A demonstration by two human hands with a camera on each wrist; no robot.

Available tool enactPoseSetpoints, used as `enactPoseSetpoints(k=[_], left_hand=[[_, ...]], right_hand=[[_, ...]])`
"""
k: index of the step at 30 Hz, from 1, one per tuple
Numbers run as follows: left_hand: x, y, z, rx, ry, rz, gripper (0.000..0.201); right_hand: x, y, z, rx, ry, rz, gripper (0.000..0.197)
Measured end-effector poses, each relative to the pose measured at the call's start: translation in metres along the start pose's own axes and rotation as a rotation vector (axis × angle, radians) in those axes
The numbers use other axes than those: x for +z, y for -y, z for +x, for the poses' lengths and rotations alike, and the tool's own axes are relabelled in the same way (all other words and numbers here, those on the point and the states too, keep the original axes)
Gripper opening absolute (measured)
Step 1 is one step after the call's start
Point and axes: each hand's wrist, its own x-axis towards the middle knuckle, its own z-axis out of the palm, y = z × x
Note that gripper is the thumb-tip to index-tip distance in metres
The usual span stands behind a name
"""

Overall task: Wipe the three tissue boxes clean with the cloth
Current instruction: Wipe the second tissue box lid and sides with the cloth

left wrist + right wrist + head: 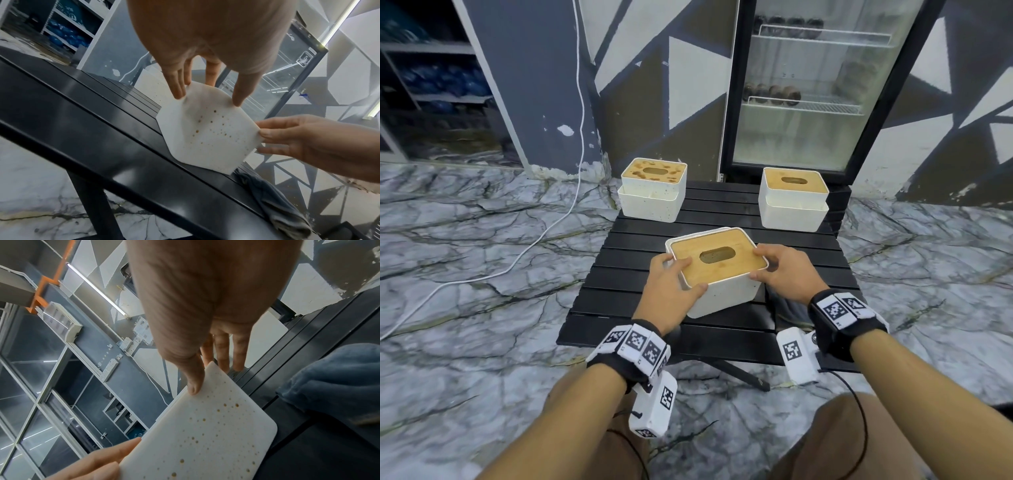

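Note:
Three white tissue boxes with bamboo lids stand on a black slatted table [722, 335]. The near tissue box [717, 270] sits in the middle, turned at an angle, and both hands hold it. My left hand [690, 275] grips its left corner, thumb on the front wall. My right hand [756, 263] grips its right corner. Brown specks dot its white wall [205, 134] [205, 443]. The far left box [652, 192] has brown stains on its lid. The far right box [792, 197] has a plain lid. A grey-blue cloth [789, 308] [273, 206] [337, 382] lies crumpled on the table under my right wrist.
A glass-door fridge [815, 85] stands right behind the table. A white cable [544, 233] runs over the marble floor at the left. Shelving [431, 85] fills the back left. The table's near edge lies just past my wrists.

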Motion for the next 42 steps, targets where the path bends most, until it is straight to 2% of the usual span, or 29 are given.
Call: enactPoseSetpoints(k=[2,5,7,14,19,21,25,27,34,42], left_hand=[[0.005,-0.001,-0.006,0.018,-0.065,0.028,0.058],[0.008,-0.006,-0.013,0.096,-0.162,0.275,0.052],[0.007,-0.009,-0.014,0.136,-0.169,0.386,0.048],[-0.003,-0.024,0.009,0.159,-0.049,0.357,0.032],[0.003,-0.041,0.027,0.193,0.117,0.23,0.038],[0.009,-0.046,0.033,0.197,0.201,0.193,0.041],[0.019,-0.052,0.04,0.24,0.335,0.351,0.049],[0.02,-0.055,0.044,0.246,0.356,0.411,0.05],[0.022,-0.058,0.054,0.285,0.403,0.562,0.045],[0.033,-0.067,0.055,0.192,0.364,0.391,0.041]], right_hand=[[0.001,0.0,0.006,0.013,-0.012,0.013,0.05],[0.002,0.0,0.012,0.024,-0.038,0.011,0.043],[0.002,0.0,0.013,0.04,-0.053,0.007,0.039],[0.001,-0.001,0.011,0.036,-0.121,0.004,0.032],[0.001,-0.011,0.004,0.088,-0.196,0.02,0.045],[0.001,-0.018,0.002,0.133,-0.142,-0.042,0.048],[0.01,-0.032,-0.006,0.26,0.183,-0.364,0.065],[0.015,-0.036,-0.012,0.277,0.265,-0.433,0.065],[0.03,-0.047,-0.029,0.241,0.156,-0.373,0.056],[0.03,-0.043,-0.033,0.227,0.139,-0.322,0.039]])
